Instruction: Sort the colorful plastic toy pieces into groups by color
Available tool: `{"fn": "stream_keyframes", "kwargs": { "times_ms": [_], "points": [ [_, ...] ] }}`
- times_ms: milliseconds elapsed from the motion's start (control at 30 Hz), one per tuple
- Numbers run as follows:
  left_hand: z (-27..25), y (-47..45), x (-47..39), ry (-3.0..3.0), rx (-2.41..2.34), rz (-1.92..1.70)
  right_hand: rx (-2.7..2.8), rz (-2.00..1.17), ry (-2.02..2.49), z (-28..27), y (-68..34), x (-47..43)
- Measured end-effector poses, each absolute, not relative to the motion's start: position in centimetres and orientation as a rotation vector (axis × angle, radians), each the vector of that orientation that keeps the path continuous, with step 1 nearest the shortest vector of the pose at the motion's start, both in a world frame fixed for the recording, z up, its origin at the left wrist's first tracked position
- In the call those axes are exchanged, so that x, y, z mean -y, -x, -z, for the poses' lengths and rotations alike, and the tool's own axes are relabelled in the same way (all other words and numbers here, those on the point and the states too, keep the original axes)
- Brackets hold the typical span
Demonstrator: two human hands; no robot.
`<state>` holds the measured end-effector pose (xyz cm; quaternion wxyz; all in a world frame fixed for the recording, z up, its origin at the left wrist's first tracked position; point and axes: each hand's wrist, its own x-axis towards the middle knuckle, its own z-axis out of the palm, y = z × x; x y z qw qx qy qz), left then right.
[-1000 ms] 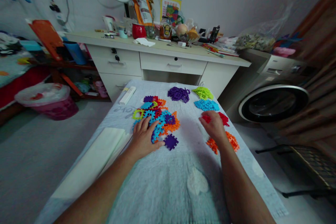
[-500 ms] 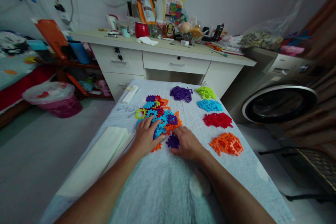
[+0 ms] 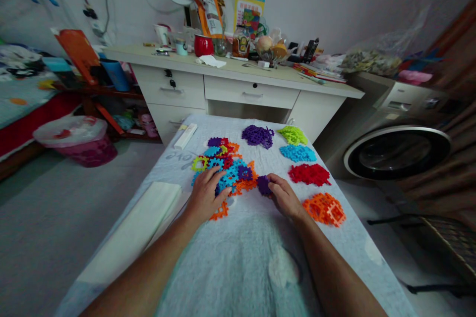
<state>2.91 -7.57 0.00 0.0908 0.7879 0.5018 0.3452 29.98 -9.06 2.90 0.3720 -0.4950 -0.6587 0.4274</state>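
My right hand (image 3: 283, 193) pinches a purple piece (image 3: 264, 185); left hand (image 3: 204, 194) lies open, fingers spread, at the mixed-colour pile's (image 3: 231, 174) near edge

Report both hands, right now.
Left hand: open, spread over the edge of the mixed-color pile.
Right hand: closed, holding a purple piece.

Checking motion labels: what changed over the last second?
The right hand left the red pile, grasped the loose purple piece beside the mixed pile and shifted it right and slightly forward. Unchanged: left hand on the mixed pile, red pile in place.
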Motion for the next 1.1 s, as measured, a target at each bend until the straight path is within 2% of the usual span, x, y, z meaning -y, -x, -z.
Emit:
{"fn": "stream_keyframes", "kwargs": {
  "times_ms": [500,1100],
  "points": [
    [-0.25,-2.54,7.53,-2.315,-1.630,-1.021,1.928,-0.354,1.632,-2.02,-30.48,8.01],
    [-0.23,-2.55,7.54,-2.310,-1.625,-1.016,2.153,-0.354,1.696,-2.78,-30.64,8.30]
  ]
}}
